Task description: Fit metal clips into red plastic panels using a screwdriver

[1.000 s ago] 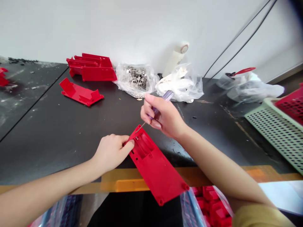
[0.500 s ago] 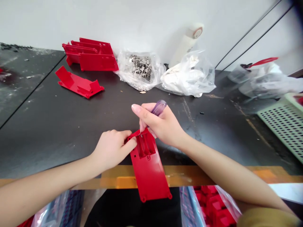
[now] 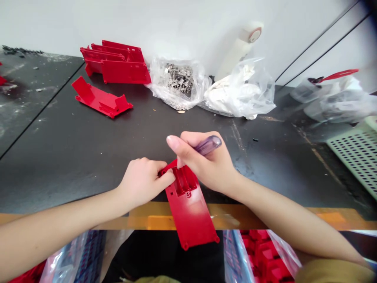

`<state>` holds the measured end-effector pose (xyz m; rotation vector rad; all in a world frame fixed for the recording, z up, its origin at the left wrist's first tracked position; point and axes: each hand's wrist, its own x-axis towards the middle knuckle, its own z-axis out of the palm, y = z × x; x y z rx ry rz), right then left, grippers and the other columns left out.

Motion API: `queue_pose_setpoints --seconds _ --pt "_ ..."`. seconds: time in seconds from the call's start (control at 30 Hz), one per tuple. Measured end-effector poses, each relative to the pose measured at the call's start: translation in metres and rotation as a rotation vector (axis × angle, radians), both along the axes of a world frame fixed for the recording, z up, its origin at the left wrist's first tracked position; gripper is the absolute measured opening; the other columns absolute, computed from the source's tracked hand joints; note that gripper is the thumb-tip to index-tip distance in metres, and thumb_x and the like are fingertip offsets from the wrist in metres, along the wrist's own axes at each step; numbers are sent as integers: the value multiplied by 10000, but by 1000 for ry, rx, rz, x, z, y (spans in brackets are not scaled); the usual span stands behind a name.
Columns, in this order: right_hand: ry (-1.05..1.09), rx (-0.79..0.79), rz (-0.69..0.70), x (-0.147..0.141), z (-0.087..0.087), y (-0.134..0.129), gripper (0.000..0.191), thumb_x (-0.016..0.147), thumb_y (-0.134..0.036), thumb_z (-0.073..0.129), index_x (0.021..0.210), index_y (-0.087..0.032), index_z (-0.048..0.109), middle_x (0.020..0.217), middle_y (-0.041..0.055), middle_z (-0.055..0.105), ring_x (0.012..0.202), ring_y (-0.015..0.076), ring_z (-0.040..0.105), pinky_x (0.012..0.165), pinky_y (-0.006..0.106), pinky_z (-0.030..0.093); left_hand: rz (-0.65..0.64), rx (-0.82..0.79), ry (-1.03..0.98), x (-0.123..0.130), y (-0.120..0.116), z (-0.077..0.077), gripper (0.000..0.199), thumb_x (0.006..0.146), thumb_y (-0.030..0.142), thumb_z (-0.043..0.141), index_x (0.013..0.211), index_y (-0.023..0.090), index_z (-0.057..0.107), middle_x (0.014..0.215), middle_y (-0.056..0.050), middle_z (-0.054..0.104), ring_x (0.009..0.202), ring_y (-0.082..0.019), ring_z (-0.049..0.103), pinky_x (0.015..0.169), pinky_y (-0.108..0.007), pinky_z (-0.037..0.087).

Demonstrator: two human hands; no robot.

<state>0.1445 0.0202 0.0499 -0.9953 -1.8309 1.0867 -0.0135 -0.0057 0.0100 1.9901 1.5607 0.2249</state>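
Observation:
A flat red plastic panel (image 3: 194, 220) with a slotted compartment, like a battery bay, overhangs the table's front edge. My left hand (image 3: 145, 181) is closed on its upper left corner, the thumb lying over the rim of the bay. In my right hand (image 3: 210, 163) is a slim tool with a translucent purple handle (image 3: 208, 145), gripped like a pen and tilted. My right fingertips are at the far end of the bay. The tool's tip is hidden by my fingers. Whatever it touches inside the slots cannot be made out.
Several red panels (image 3: 125, 72) stand stacked at the back left, one more red part (image 3: 101, 101) lying before them. Small metal pieces (image 3: 179, 78) fill an open plastic bag; a white-filled bag (image 3: 238, 92) and a white bottle (image 3: 238, 49) are beside it. A green basket (image 3: 356, 147) stands right.
My right hand has shifted slightly right and down, and the purple handle leans more to the right. My left hand still grips the panel's corner. The whole view has shifted a little.

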Motion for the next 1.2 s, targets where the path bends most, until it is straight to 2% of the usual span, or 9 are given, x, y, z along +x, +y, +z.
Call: queue_pose_setpoints --seconds 0.13,0.33,0.47,0.6,0.7,0.83,0.93,1.0,1.2 --pt "50 -65 -49 3 9 3 536 935 -428 560 492 -185 381 460 -51 331 446 54 336 434 248 244 4 11 -10 0 0 0 375 818 414 399 514 202 450 445 31 395 452 -127 325 543 -290 220" --pt "-117 -51 -161 28 26 10 500 902 -536 566 561 -199 423 440 -42 455 426 80 416 478 256 323 -27 105 -1 2 2 0 280 829 356 394 593 208 422 537 10 480 512 -154 408 557 -285 205" --pt "-547 -191 -378 71 14 26 527 869 -676 499 628 -222 386 401 -43 480 449 125 487 562 276 367 -65 194 -35 3 5 1 125 812 305 424 729 220 462 673 4 579 594 -174 496 570 -268 237" --pt "-668 -290 -476 115 -11 32 457 885 -545 558 591 -214 445 364 -20 471 425 140 457 547 293 291 -89 222 -69 3 5 1 139 813 286 435 693 218 450 570 37 503 524 -151 454 559 -262 259" --pt "-616 -366 -469 131 -27 17 439 877 -503 583 585 -206 447 371 -18 467 417 123 437 534 284 283 -102 236 -81 4 2 4 169 814 292 444 663 218 420 527 51 446 487 -138 413 534 -258 247" --pt "-393 -495 -307 122 -31 -12 391 914 -510 505 722 -170 517 458 -28 495 412 90 402 480 251 295 -132 284 -77 8 -5 15 184 804 277 448 653 226 355 517 62 410 470 -131 384 518 -258 230" --pt "-197 -557 -157 105 -21 -29 401 925 -532 473 933 -143 571 586 -34 530 406 52 309 432 229 208 -165 353 -62 13 -13 30 200 788 255 453 654 231 307 516 68 394 467 -130 384 518 -255 232" --pt "-87 -570 -86 94 -10 -38 450 916 -579 468 986 -145 567 613 -39 519 413 41 245 424 227 148 -190 420 -46 16 -20 42 208 782 244 455 656 233 290 512 69 383 461 -129 385 509 -253 226" --pt "113 -475 -82 72 23 -69 485 819 -633 611 730 -195 424 516 -106 335 442 36 195 414 213 106 -316 741 -8 25 -52 63 180 759 186 476 638 222 347 502 62 439 427 -111 375 469 -248 224"
